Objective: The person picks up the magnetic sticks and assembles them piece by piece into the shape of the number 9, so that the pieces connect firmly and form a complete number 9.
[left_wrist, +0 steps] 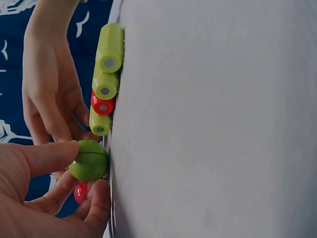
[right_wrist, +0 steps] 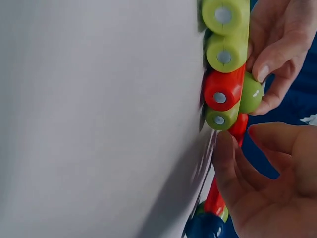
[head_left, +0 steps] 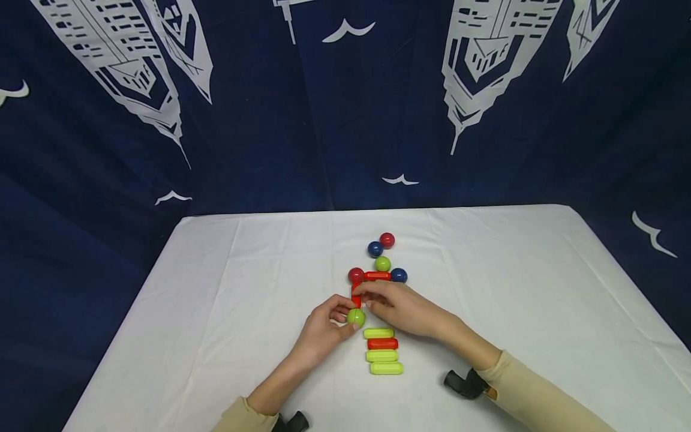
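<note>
My left hand (head_left: 320,330) pinches a green ball (head_left: 355,318) between thumb and fingers, low over the white table. At its far side an upright-lying red magnetic rod (head_left: 355,302) runs away from me to a red ball (head_left: 355,275). My right hand (head_left: 405,307) holds this rod between thumb and fingers, partly covering it. From the red ball a second red rod (head_left: 377,276) extends right to a blue ball (head_left: 399,275). In the left wrist view, the green ball (left_wrist: 90,161) shows a seam across its middle.
Nearer me lies a row of rods: a green one (head_left: 379,333), a red one (head_left: 382,344) and two more green, with silver discs in their ends. Beyond the joined pieces sit a loose green ball (head_left: 382,264), a blue ball (head_left: 375,249) and a red ball (head_left: 387,240).
</note>
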Available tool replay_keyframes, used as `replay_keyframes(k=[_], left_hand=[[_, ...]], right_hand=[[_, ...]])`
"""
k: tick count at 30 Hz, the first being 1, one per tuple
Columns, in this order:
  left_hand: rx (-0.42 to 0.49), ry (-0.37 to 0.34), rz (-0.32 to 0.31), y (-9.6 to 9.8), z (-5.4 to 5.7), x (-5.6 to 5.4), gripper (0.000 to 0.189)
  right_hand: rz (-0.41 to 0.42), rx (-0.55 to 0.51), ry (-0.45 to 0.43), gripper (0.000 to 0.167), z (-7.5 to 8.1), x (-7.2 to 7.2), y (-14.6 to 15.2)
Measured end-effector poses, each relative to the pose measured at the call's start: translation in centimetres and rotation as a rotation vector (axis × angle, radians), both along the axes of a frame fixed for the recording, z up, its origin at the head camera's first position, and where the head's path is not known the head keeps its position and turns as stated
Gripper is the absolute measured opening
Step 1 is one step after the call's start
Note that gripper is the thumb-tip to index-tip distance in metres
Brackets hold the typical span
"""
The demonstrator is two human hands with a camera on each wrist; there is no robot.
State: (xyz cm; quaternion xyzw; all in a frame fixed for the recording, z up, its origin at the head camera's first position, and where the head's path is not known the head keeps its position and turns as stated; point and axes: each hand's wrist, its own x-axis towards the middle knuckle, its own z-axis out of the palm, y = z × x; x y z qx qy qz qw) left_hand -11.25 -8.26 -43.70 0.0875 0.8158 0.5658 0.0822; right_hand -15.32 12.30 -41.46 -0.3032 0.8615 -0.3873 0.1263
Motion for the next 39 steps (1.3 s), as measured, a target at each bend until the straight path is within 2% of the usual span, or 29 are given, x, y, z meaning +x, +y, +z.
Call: replay_keyframes(k=[3, 6, 12, 22, 28, 35, 39], left_hand=[[0.023, -0.009, 0.003, 0.1, 0.1, 0.2, 0.028], [0.042, -0.015, 0.004, 0.1, 0.1, 0.4, 0.028], [0.026, -0.027, 0.014, 0.3, 0.1, 0.6, 0.028], [0.019, -0.008, 0.025, 0.6, -0.3, 0.8, 0.028], [0.016, 0.0, 0.031, 0.6, -0.2, 0.8, 0.028], [0.026, -0.013, 0.029, 0.8, -0.1, 0.8, 0.027], [0.025, -0.013, 0.028, 0.8, -0.1, 0.8, 0.027]], right_hand=[[-0.014, 0.006, -0.001, 0.021, 0.1, 0.7, 0.8], [0.007, 0.035, -0.035, 0.017, 0.1, 1.5, 1.4], [0.058, 0.074, -0.083, 0.02, -0.2, 2.4, 1.7], [0.007, 0.118, -0.022, 0.019, -0.3, 2.7, 1.9], [-0.021, 0.091, 0.016, 0.018, 0.0, 2.4, 2.3], [-0.018, 0.074, 0.006, 0.02, 0.0, 2.1, 2.2], [-0.043, 0.069, 0.013, 0.024, 0.0, 2.3, 2.3]])
